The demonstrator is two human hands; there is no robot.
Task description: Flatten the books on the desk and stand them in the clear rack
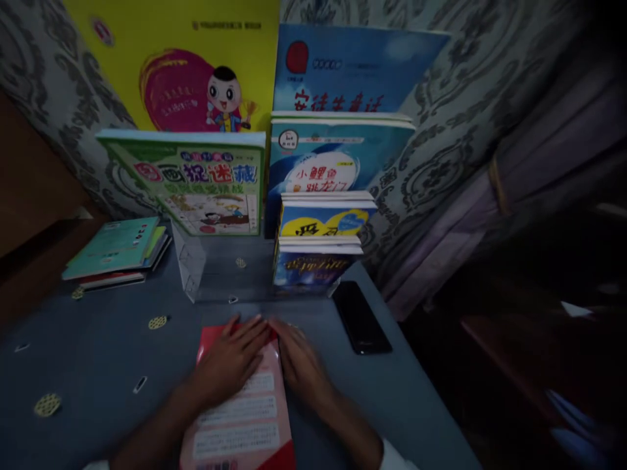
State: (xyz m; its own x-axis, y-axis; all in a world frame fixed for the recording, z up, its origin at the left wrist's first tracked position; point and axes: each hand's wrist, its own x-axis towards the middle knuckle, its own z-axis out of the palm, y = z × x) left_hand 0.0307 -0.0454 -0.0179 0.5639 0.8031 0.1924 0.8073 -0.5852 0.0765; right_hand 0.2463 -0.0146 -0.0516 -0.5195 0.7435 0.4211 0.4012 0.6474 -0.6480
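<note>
A red and pink book (pixel 242 418) lies flat on the blue-grey table (pixel 98 352) close in front of me. My left hand (pixel 230 359) rests flat on its upper half with fingers stretched out. My right hand (pixel 298 362) lies flat beside it, on the book's right edge and the tabletop, fingers extended too. The two hands touch at the fingertips near the book's top edge. Neither hand holds anything.
A clear acrylic stand (pixel 215 271) holds children's books upright in tiers against the patterned wall: green (pixel 196 179), yellow (pixel 181 65), blue (pixel 333 156) and smaller ones (pixel 318 251). A black phone (pixel 361 318) lies to the right. A stack of books (pixel 117 251) sits at left.
</note>
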